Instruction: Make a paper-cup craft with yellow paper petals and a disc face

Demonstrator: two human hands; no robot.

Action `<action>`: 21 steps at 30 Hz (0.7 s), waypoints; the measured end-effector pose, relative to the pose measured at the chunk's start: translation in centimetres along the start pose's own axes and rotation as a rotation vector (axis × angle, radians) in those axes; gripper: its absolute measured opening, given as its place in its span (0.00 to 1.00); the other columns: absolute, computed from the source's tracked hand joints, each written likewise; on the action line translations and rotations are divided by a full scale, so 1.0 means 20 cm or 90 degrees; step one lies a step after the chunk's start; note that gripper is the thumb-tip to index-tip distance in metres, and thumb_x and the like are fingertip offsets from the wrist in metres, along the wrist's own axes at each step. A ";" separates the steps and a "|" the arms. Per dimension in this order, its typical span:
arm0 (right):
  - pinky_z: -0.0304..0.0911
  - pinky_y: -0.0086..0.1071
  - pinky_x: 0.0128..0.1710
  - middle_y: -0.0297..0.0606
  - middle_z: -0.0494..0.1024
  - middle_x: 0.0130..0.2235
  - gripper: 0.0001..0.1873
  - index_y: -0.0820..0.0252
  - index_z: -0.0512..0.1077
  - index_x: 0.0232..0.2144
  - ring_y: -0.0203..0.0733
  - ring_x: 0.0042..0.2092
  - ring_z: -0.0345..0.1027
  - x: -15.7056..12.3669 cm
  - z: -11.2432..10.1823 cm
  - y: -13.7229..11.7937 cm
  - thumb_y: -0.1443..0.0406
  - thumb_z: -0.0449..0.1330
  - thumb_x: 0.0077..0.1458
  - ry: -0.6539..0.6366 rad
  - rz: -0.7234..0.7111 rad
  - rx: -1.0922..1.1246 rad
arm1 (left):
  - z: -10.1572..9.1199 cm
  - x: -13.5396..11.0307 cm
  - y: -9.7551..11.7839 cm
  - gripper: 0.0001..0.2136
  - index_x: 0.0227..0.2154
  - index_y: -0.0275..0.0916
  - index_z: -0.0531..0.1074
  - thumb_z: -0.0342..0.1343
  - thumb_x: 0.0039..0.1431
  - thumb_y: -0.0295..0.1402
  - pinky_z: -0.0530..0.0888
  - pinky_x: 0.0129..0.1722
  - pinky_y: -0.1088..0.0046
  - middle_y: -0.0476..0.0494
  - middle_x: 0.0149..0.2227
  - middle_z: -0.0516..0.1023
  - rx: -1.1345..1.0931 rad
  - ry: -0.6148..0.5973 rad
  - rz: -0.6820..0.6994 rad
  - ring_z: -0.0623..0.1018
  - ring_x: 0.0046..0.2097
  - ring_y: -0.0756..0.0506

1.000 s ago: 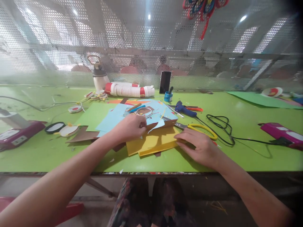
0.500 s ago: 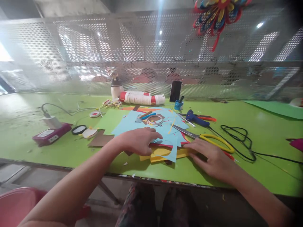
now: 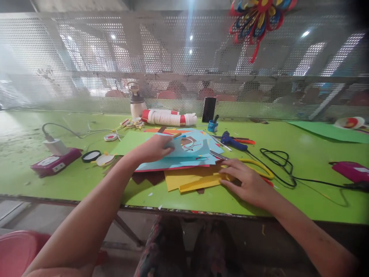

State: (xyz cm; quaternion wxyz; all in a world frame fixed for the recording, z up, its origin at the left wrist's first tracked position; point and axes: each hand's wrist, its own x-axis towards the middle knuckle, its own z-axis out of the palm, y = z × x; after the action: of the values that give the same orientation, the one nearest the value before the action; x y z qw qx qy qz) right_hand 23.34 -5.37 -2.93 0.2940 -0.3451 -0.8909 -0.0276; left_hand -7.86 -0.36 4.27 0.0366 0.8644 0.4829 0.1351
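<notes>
My left hand (image 3: 152, 148) grips the near-left part of a stack of light blue paper sheets (image 3: 190, 154) and holds it tilted up off the pile. Under it lie yellow sheets (image 3: 190, 179) and a brown sheet (image 3: 150, 177). My right hand (image 3: 248, 182) rests flat with fingers spread on the right edge of the yellow sheets, beside the yellow-handled scissors (image 3: 256, 167). A tape ring (image 3: 187, 143) and a blue pen lie on top of the blue paper.
On the green table (image 3: 302, 192) are a blue glue gun (image 3: 233, 141) with a black cable (image 3: 279, 161), a white-and-red roll (image 3: 170, 117), a bottle (image 3: 136, 102), a dark phone (image 3: 209, 109), magenta devices (image 3: 54, 163) (image 3: 350, 171) at both sides. Perforated metal screen behind.
My left hand has moved forward and lifted the blue sheets, uncovering more of the yellow and brown sheets. My right hand has stayed on the yellow sheets.
</notes>
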 end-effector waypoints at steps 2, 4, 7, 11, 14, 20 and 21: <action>0.67 0.43 0.43 0.46 0.76 0.39 0.04 0.60 0.71 0.33 0.47 0.44 0.70 0.01 0.01 0.01 0.67 0.56 0.57 0.002 -0.017 0.040 | 0.01 0.00 0.00 0.12 0.35 0.36 0.70 0.45 0.56 0.37 0.65 0.31 0.71 0.43 0.32 0.75 -0.005 -0.008 0.001 0.72 0.33 0.46; 0.67 0.39 0.40 0.42 0.76 0.34 0.04 0.60 0.70 0.32 0.44 0.39 0.70 0.03 0.01 0.02 0.68 0.55 0.58 0.011 -0.005 0.071 | 0.02 0.00 0.01 0.14 0.37 0.36 0.71 0.46 0.56 0.38 0.66 0.32 0.71 0.42 0.34 0.76 -0.010 -0.023 0.006 0.73 0.33 0.46; 0.66 0.37 0.38 0.41 0.76 0.34 0.04 0.60 0.71 0.32 0.43 0.37 0.70 0.06 -0.02 0.04 0.66 0.56 0.57 0.039 0.046 0.068 | 0.01 -0.01 0.03 0.17 0.40 0.37 0.72 0.48 0.56 0.43 0.68 0.35 0.71 0.41 0.39 0.77 -0.061 -0.064 0.039 0.74 0.37 0.45; 0.65 0.34 0.36 0.38 0.77 0.32 0.05 0.61 0.72 0.30 0.41 0.34 0.71 0.17 -0.08 0.05 0.65 0.59 0.55 0.062 0.109 0.042 | -0.02 -0.04 0.08 0.26 0.48 0.39 0.69 0.50 0.53 0.52 0.68 0.43 0.70 0.41 0.47 0.76 -0.142 -0.140 0.072 0.75 0.45 0.42; 0.64 0.34 0.36 0.37 0.78 0.30 0.05 0.62 0.73 0.28 0.40 0.33 0.70 0.28 -0.12 0.07 0.66 0.60 0.53 0.072 0.149 0.048 | -0.02 -0.07 0.11 0.32 0.52 0.41 0.66 0.55 0.47 0.54 0.68 0.43 0.69 0.40 0.50 0.74 -0.092 -0.134 0.081 0.74 0.47 0.39; 0.64 0.34 0.35 0.39 0.78 0.29 0.06 0.63 0.74 0.27 0.40 0.32 0.70 0.41 -0.14 0.14 0.66 0.60 0.51 0.072 0.186 0.070 | 0.01 -0.04 0.09 0.16 0.32 0.37 0.72 0.45 0.57 0.43 0.67 0.31 0.70 0.39 0.33 0.77 0.044 -0.063 -0.004 0.74 0.32 0.42; 0.64 0.34 0.35 0.39 0.78 0.29 0.06 0.63 0.74 0.27 0.40 0.32 0.70 0.42 -0.14 0.15 0.65 0.60 0.51 0.078 0.189 0.076 | 0.01 -0.03 0.09 0.14 0.31 0.38 0.72 0.44 0.58 0.41 0.67 0.32 0.70 0.40 0.33 0.77 0.036 -0.045 -0.004 0.74 0.32 0.43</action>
State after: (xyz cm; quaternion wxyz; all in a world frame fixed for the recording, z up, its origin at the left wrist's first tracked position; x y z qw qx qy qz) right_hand 21.74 1.26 3.41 0.3684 -0.4525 -0.8107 0.0482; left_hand -6.64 -1.85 4.27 0.0295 0.8678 0.4877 0.0903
